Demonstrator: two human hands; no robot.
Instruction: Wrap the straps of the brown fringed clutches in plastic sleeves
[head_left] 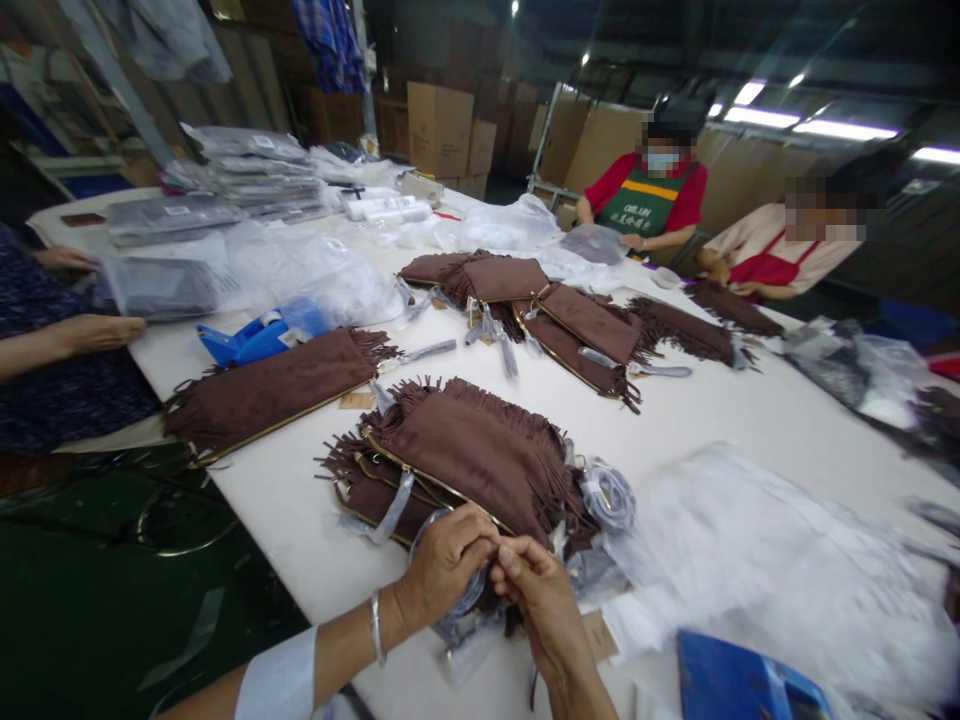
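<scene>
My left hand point(446, 560) and my right hand point(541, 595) meet fingertip to fingertip, both pinched closed. Whatever lies between the fingers is too small or hidden to make out. Just beyond them is a brown fringed bag point(472, 450) with a gold zipper, resting on more brown bags in a pile. Under my hands a coiled strap point(471, 592) in clear plastic partly shows. Another plastic-wrapped strap coil point(607, 495) lies at the pile's right end. A tan tag point(598, 636) sits beside my right wrist.
Another brown bag point(277, 395) lies left beside a blue tape dispenser point(255, 335). More fringed bags point(510, 278) spread across the white table point(720, 410). Clear plastic bags point(780, 570) heap at right, near a blue object point(739, 680). Co-workers stand at the left point(60, 360) and far side point(652, 200).
</scene>
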